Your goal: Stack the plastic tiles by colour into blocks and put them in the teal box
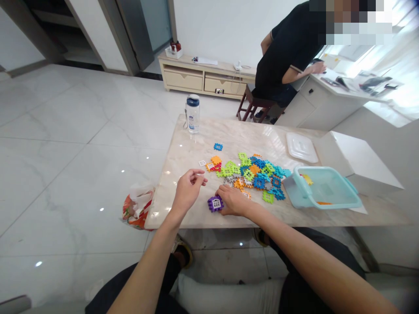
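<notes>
My right hand (233,200) rests near the table's front edge, its fingers closed round a purple block (215,203) that has a white window panel on its face. To the left, my left hand (189,189) hovers over the tabletop with fingers apart and nothing in them. Just beyond both hands lie an orange piece (216,160) and a small white window panel (202,163). A heap of interlocking plastic pieces (258,171) in green, blue, orange and grey spreads to the right. One blue square piece (218,147) lies alone farther back.
A light teal bin (340,192) holding a few pieces stands at the right, before a white box (363,157). Behind it lies a clear lid (301,147). A water bottle (193,115) stands at the far left corner. A person (284,52) sits at a desk beyond.
</notes>
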Demonstrator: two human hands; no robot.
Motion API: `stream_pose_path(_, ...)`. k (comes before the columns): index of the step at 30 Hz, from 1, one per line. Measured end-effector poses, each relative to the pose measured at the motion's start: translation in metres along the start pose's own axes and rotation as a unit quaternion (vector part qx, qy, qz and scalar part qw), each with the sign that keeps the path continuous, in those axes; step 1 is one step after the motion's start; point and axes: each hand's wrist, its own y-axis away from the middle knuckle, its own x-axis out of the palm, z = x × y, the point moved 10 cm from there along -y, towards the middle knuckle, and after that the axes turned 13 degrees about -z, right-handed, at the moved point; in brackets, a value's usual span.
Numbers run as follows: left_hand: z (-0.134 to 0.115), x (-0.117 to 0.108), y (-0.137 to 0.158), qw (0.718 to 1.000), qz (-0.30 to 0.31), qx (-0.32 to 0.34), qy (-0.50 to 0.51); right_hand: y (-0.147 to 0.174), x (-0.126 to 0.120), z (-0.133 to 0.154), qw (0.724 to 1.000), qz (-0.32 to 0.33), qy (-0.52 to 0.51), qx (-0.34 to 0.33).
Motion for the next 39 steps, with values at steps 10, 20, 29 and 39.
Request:
stream_pose_path(10, -0.002, -0.003, 0.000, 1.000, -0.005, 0.004, 0.001, -0.004, 0.001, 0.004, 1.000, -0.007, 0.005, 0.000)
stream_pose_path(20, -0.005, -0.005, -0.003, 1.000, -0.009, 0.001, 0.023, -0.010, 0.004, 0.005, 0.999, -0.016, -0.004, 0.043)
stream_pose_path(29, -0.023, -0.036, -0.008, 0.997, -0.059, 0.021, 0.048, -0.070, 0.014, 0.024, 0.996, -0.035, -0.010, 0.086)
stream_pose_path(39, -0.025, -0.048, -0.008, 0.995, -0.078, 0.031, 0.055, -0.093, 0.012, 0.066, 0.996, -0.039, 0.005, 0.078)
